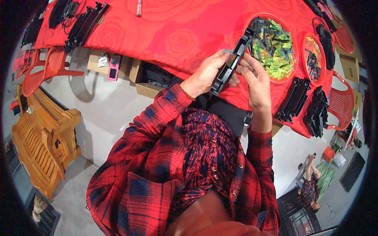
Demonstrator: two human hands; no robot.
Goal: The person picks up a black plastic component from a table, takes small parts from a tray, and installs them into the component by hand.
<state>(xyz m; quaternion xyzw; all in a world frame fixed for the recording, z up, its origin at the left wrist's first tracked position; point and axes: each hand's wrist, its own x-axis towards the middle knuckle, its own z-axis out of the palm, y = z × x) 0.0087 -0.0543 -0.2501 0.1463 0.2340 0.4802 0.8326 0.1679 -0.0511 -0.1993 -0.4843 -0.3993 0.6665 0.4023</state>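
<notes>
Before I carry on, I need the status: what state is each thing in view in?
Left grip: closed around the black part.
Black part: held, slanted.
Right grip: fingers bent beside the part; hold unclear.
Big tub: uncovered, well filled with yellow-green and black pieces.
Small tub: uncovered, partly filled.
Carton: open, dark parts inside.
Slim tool: lying on the cloth.

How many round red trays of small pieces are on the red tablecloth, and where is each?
2. The larger tray is just right of the held black part; the smaller tray is farther right. Neither is hidden; others outside the view can't be ruled out.
</notes>
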